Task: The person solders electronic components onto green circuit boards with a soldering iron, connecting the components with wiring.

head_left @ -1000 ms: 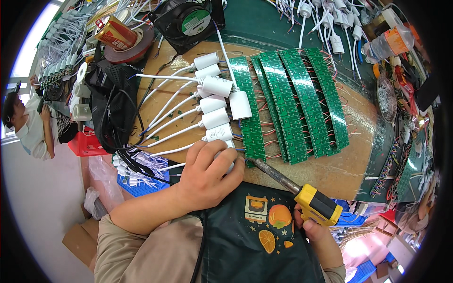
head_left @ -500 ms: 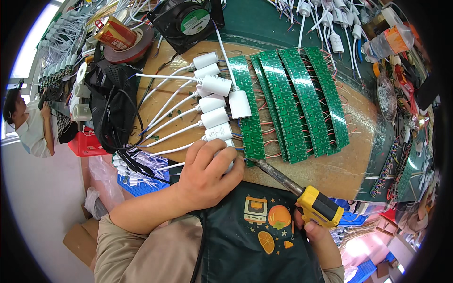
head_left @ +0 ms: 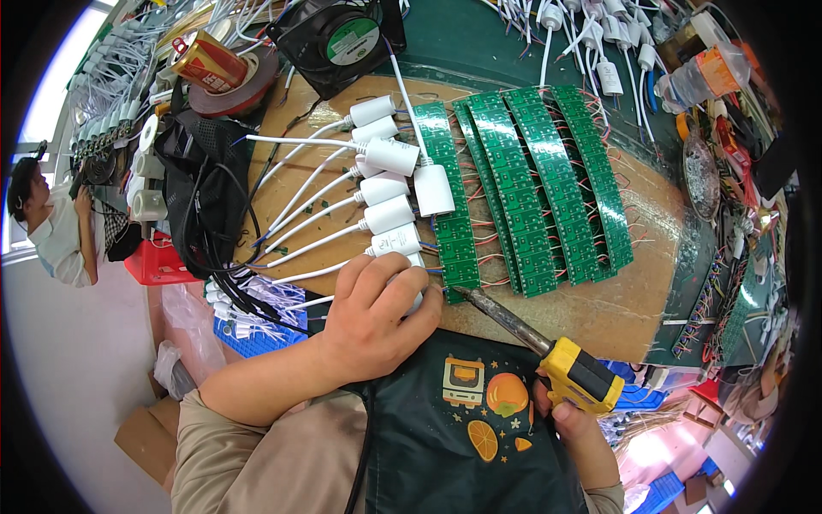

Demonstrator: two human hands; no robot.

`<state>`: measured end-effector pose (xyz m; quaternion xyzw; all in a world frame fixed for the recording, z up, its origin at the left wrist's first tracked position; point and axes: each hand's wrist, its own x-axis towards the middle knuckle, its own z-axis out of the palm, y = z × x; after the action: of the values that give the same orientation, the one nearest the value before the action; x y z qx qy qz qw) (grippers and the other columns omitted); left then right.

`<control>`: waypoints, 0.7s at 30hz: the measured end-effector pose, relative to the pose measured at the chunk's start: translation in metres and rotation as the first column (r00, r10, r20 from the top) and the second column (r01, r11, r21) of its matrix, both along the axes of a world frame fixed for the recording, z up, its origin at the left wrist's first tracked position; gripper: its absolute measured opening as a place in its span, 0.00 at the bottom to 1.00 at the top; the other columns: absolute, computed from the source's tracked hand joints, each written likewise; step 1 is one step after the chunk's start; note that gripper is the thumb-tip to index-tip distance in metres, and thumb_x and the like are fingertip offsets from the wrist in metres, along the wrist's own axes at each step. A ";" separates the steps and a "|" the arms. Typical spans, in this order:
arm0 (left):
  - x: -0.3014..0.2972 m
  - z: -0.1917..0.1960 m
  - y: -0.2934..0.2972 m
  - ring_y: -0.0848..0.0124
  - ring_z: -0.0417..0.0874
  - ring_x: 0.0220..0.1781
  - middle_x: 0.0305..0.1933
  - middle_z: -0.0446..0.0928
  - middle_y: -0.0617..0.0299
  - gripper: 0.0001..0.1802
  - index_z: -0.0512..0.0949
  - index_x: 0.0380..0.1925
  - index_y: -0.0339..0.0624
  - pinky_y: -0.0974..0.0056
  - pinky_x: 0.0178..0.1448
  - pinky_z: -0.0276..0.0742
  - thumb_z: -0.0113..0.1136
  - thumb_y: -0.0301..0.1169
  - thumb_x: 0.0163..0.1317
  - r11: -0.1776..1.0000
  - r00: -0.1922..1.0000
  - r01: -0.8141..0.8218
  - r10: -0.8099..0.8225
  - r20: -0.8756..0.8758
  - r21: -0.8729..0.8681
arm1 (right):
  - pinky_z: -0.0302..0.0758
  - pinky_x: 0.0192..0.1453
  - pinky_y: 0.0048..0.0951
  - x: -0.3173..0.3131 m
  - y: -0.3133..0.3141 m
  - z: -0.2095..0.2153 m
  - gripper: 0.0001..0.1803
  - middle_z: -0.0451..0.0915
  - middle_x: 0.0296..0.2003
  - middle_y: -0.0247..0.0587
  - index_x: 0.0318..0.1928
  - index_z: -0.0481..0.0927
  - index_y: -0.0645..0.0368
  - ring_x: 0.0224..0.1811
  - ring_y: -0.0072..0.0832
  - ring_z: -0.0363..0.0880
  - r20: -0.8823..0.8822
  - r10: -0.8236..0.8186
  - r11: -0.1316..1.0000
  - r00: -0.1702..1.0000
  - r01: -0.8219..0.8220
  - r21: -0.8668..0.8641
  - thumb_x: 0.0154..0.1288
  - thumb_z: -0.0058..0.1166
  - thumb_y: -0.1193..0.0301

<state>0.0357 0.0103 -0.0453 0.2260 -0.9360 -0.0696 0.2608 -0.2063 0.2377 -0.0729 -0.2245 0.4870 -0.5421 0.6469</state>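
My left hand (head_left: 377, 317) is closed around a white cylindrical plastic housing on a cable; most of it is hidden beneath the fingers. In my right hand (head_left: 561, 418) is a soldering iron with a yellow and black handle (head_left: 582, 375). Its dark metal tip touches the lower end of a narrow green circuit board strip (head_left: 452, 231), close to my left fingertips. Several more white housings (head_left: 390, 212) lie in a row along the strip's left edge, short wires running toward it. One white housing (head_left: 434, 190) rests across the board.
To the right lie several green circuit board strips (head_left: 531, 214) joined by red wires, on a brown board (head_left: 646, 283). A black fan (head_left: 338, 43), a can (head_left: 210, 62) on a tape roll and a black mesh bag (head_left: 205, 188) stand left. Another person (head_left: 56, 214) is at far left.
Hardly anything differs: both hands and the soldering iron keep their places. The narrow board strip and the housing across it have shifted very slightly left.
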 end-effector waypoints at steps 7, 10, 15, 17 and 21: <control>0.000 -0.001 0.000 0.60 0.76 0.43 0.39 0.72 0.59 0.16 0.81 0.32 0.43 0.56 0.42 0.68 0.67 0.25 0.36 1.000 1.000 -0.005 0.005 -0.001 -0.003 | 0.67 0.25 0.22 -0.001 -0.002 0.000 0.27 0.76 0.26 0.34 0.50 0.77 0.65 0.22 0.20 0.71 -0.009 0.006 1.000 1.000 -0.006 -0.014 0.52 0.69 0.64; 0.001 0.000 0.000 0.60 0.76 0.44 0.39 0.72 0.59 0.17 0.81 0.32 0.44 0.56 0.43 0.68 0.67 0.25 0.36 1.000 1.000 -0.010 0.010 0.000 0.002 | 0.68 0.25 0.22 -0.003 0.000 -0.003 0.27 0.76 0.26 0.34 0.50 0.77 0.65 0.22 0.19 0.72 -0.095 0.033 0.999 0.995 -0.036 -0.027 0.53 0.69 0.64; 0.000 -0.001 0.000 0.60 0.76 0.44 0.39 0.72 0.60 0.17 0.81 0.31 0.46 0.56 0.43 0.68 0.67 0.26 0.34 1.000 1.000 -0.010 0.010 -0.021 0.008 | 0.60 0.26 0.21 0.005 -0.003 0.010 0.43 0.70 0.22 0.32 0.55 0.75 0.60 0.22 0.20 0.66 -0.058 -0.018 0.985 0.998 0.027 0.169 0.43 0.71 0.47; 0.000 -0.001 0.000 0.60 0.76 0.44 0.40 0.72 0.60 0.17 0.81 0.31 0.47 0.56 0.43 0.68 0.67 0.26 0.34 1.000 1.000 -0.011 0.011 -0.028 0.014 | 0.60 0.26 0.21 0.002 -0.002 0.009 0.43 0.70 0.22 0.32 0.55 0.75 0.60 0.22 0.20 0.66 -0.079 0.005 0.986 0.997 0.008 0.166 0.42 0.71 0.47; -0.002 -0.003 -0.001 0.60 0.76 0.46 0.42 0.74 0.59 0.17 0.80 0.30 0.48 0.56 0.44 0.66 0.68 0.26 0.34 0.999 0.998 -0.023 0.024 -0.054 0.025 | 0.60 0.26 0.21 0.004 -0.006 0.012 0.43 0.70 0.22 0.32 0.55 0.75 0.61 0.23 0.20 0.66 -0.066 0.015 0.986 0.998 -0.004 0.165 0.43 0.71 0.47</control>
<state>0.0332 0.0097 -0.0482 0.2383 -0.9249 -0.0840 0.2840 -0.2027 0.2318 -0.0605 -0.1908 0.5507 -0.4888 0.6491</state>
